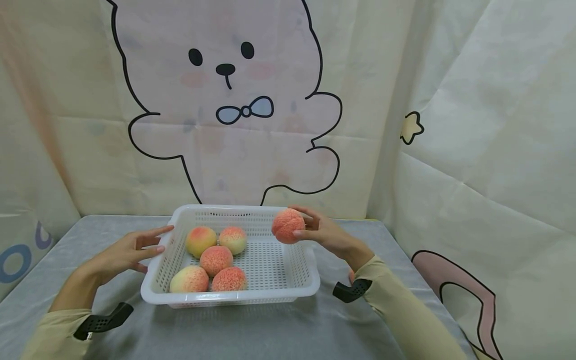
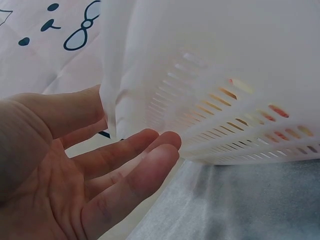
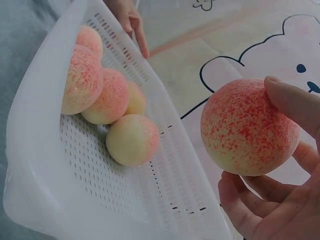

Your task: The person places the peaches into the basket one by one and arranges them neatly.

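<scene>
My right hand (image 1: 326,234) holds a peach (image 1: 288,226) between thumb and fingers, above the right part of a white perforated basket (image 1: 299,290). Up close in the right wrist view, this peach (image 3: 250,127) is pale yellow with red speckles. Several more peaches (image 1: 216,260) lie grouped in the basket's left half. At the basket's left side, my left hand (image 1: 126,254) touches the rim with loosely extended fingers. The left wrist view has those fingers (image 2: 145,172) close against the basket's outer wall (image 2: 230,60).
Another peach (image 1: 351,276) shows partly behind the right sleeve, on the grey tablecloth (image 1: 252,332). A cloth backdrop (image 1: 288,165) with a cartoon bear stands behind the table. More cloth (image 1: 495,150) hangs along the right side.
</scene>
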